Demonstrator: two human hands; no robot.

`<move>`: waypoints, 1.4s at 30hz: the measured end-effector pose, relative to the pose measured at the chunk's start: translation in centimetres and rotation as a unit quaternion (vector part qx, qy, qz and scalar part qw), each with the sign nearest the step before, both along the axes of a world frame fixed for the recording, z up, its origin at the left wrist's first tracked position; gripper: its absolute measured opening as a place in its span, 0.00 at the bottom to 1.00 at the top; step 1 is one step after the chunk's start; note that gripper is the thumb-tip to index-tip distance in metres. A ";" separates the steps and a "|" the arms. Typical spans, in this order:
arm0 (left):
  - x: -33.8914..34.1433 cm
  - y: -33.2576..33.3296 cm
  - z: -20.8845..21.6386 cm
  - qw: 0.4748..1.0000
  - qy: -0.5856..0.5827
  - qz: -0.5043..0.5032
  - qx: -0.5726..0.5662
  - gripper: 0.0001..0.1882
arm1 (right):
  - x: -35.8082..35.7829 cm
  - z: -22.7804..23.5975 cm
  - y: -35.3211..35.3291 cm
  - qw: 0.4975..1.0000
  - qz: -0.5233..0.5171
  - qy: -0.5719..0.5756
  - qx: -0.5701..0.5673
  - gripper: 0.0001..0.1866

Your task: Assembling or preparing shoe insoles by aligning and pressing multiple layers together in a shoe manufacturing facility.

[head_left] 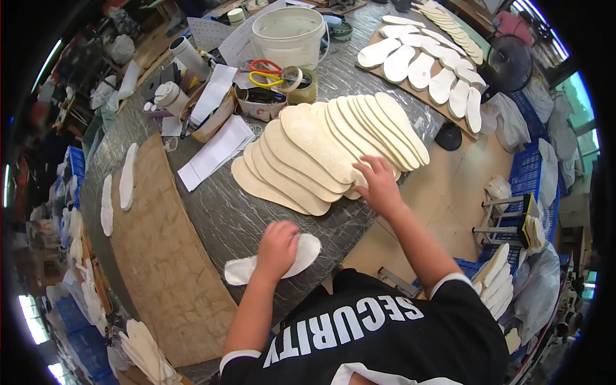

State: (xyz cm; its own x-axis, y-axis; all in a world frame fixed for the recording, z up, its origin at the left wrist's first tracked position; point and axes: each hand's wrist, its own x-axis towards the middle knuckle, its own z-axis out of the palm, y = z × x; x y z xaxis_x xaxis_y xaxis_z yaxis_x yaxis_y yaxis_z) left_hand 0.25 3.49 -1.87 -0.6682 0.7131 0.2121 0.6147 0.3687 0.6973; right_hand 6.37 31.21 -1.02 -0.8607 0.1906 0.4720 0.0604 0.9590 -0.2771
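Note:
A white fuzzy insole (307,254) lies near the front edge of the dark table. My left hand (277,249) is over its middle with curled fingers; whether it grips the insole or something small at the fingertips is hidden. Ahead and to the right, my right hand (380,186) reaches the near edge of a large fanned pile of cream insoles (314,144). Its fingers are apart, with the tips at the edges of the insoles. The pile overlaps in rows from left to right.
A brown board (163,256) lies at left, with two white insoles (128,176) by its far end. Behind the pile stand a white bucket (289,32), scissors (266,73), tape and paper sheets (217,153). Another board of white insoles (420,69) is at far right.

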 end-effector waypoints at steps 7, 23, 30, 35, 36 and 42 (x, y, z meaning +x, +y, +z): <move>-0.8 10.0 -2.6 0.991 0.074 -0.099 -0.060 0.23 | -6.4 -1.0 6.2 0.914 0.295 -0.277 0.008 0.09; -4.1 2.9 4.7 0.515 -0.675 -0.104 0.518 0.44 | 3.2 4.6 -12.0 0.933 0.340 0.106 -0.047 0.10; -1.5 -8.2 5.8 0.824 -0.515 0.075 0.225 0.46 | 7.9 -2.9 -14.1 0.884 0.254 -0.116 -0.376 0.14; -0.3 -8.5 5.2 0.977 -0.173 -0.002 -0.126 0.35 | 9.0 -4.8 -12.9 0.663 -0.030 -0.261 -0.701 0.21; -0.1 -8.2 4.9 0.977 -0.117 -0.031 -0.176 0.34 | 8.9 -5.2 -12.9 0.620 -0.044 -0.275 -0.734 0.22; 0.0 -7.7 2.0 0.962 -0.101 -0.096 -0.233 0.40 | 8.4 -5.6 -13.3 0.514 -0.048 -0.283 -0.809 0.23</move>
